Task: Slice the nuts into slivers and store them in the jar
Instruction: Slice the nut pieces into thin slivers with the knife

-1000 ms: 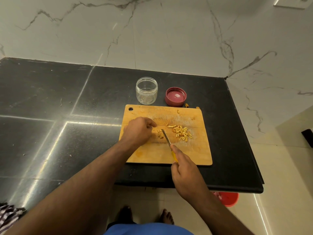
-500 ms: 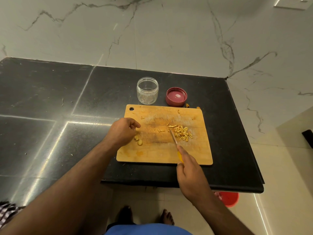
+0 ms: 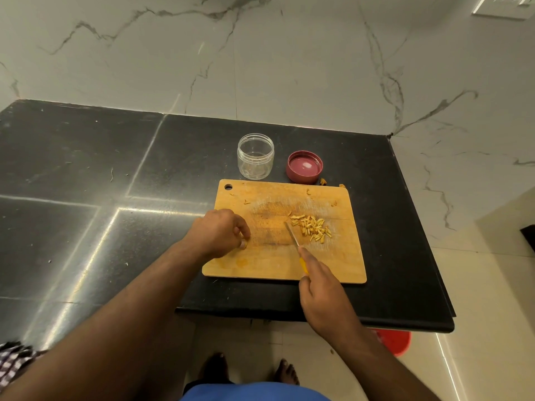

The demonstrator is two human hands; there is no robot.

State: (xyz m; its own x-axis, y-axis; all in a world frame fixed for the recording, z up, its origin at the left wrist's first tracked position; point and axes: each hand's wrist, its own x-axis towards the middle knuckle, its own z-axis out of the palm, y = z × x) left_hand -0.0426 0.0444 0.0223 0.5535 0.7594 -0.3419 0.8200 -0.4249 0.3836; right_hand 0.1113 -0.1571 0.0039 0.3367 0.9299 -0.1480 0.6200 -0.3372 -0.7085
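A scuffed, matt wooden cutting board (image 3: 278, 264) lies on a glossy black stone countertop (image 3: 86, 175) beneath a polished, grey-veined marble wall (image 3: 260, 68), alongside a clear plastic jar (image 3: 255, 156), its smooth maroon lid (image 3: 304, 166) and a shiny metal-bladed knife (image 3: 292, 234).

Bare forearms, no sleeves — blue garment (image 3: 254, 392) — feet bare.

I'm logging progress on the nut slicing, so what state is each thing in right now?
jar: upright, open, looks nearly empty.
lid: off, lying beside the jar.
slivers: piled on the cutting board.
knife: tip down beside the slivers.
whole nut: uncut, under the fingertips.
left hand: pinching the nut.
right hand: gripping the knife handle.
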